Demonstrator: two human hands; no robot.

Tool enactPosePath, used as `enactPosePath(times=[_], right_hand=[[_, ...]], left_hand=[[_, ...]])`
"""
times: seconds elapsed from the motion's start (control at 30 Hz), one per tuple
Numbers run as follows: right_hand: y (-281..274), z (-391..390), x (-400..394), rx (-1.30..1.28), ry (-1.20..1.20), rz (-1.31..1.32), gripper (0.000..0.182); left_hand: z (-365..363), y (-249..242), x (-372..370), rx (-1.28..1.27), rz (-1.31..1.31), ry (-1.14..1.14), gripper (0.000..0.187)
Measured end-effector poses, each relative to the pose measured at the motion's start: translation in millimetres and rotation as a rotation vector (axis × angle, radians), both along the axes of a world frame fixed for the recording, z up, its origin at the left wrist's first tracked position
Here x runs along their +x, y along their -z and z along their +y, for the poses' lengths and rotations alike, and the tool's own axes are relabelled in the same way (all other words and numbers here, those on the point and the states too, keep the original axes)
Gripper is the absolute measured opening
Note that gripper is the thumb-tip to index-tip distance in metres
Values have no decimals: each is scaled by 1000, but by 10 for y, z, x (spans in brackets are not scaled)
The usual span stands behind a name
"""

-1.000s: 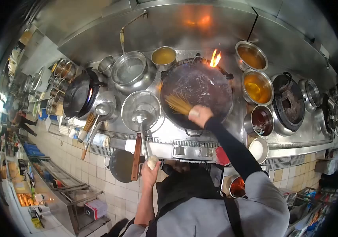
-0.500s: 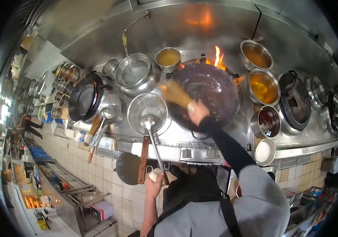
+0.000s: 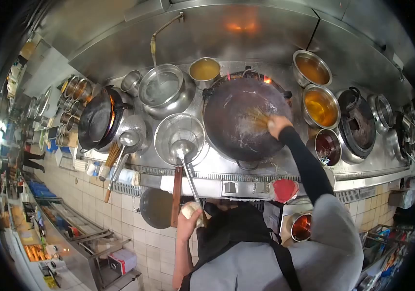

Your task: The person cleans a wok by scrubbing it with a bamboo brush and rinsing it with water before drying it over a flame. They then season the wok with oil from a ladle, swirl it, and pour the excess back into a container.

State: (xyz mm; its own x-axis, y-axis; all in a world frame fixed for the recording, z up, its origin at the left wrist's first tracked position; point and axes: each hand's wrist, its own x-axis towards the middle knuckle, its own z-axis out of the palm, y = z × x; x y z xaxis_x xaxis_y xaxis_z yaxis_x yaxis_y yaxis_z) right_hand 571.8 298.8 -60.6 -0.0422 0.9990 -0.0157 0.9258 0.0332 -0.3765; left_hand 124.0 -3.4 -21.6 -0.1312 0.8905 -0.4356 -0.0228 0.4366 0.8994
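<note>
My right hand (image 3: 279, 125) is closed around a bamboo wok brush (image 3: 259, 119), its bristles blurred inside the large dark wok (image 3: 227, 116) on the burner. A thin wet film with whitish streaks shows in the wok. Down by my waist, my left hand (image 3: 184, 227) grips a bunched white cloth (image 3: 191, 212). Right beside that cloth come the ends of a steel ladle's handle and a strainer's wooden handle (image 3: 176, 194). The ladle (image 3: 182, 148) rests its bowl in the round strainer (image 3: 162, 131), left of the wok.
Bowls of amber liquid (image 3: 321, 107) and a pot of dark red sauce (image 3: 327, 147) stand right of the wok. A water pot (image 3: 161, 87) sits behind the strainer under a tap (image 3: 153, 46). Another wok (image 3: 96, 123) is at left. A red cloth (image 3: 285, 189) lies on the front edge.
My right hand has swept the brush from the wok's left side across to its right. Flames behind the wok have shrunk. My left hand stays low with the cloth.
</note>
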Motion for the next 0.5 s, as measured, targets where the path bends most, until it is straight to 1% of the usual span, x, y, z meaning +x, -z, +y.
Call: enactPosePath(times=[0.03,0.1,0.17,0.23,0.27,0.3,0.33,0.37,0.4,0.47,0.5], right_hand=[[78,218,-32,80,-45,43,29],[104,331,-510,59,166,88,27],[105,77,-844,80,167,148,24],[-107,-317,-849,25,21,150,23],[-275,-557,-742,-61,-83,163,23],[-558,-825,-666,-170,-87,37,28],[-317,-886,-352,-331,-133,-137,37],[-570,-879,-178,-454,-162,-417,43],[-396,-781,204,-384,-73,-436,41],[-181,-361,445,-1,187,-188,33],[-63,-70,308,-15,188,-175,31]], left_hand=[[77,19,-2,2,6,49,38],[196,143,0,-37,25,73,38],[245,59,12,-51,21,94,41],[293,20,19,-7,9,78,43],[259,8,-56,13,39,79,46],[190,4,-139,-5,8,25,46],[88,4,-227,-25,-20,-30,46],[-36,11,-323,-46,-46,-83,46],[-150,55,-400,-50,-45,-136,44],[-199,-26,-432,-68,-100,-127,42],[-222,-53,-422,-73,-128,-127,41]])
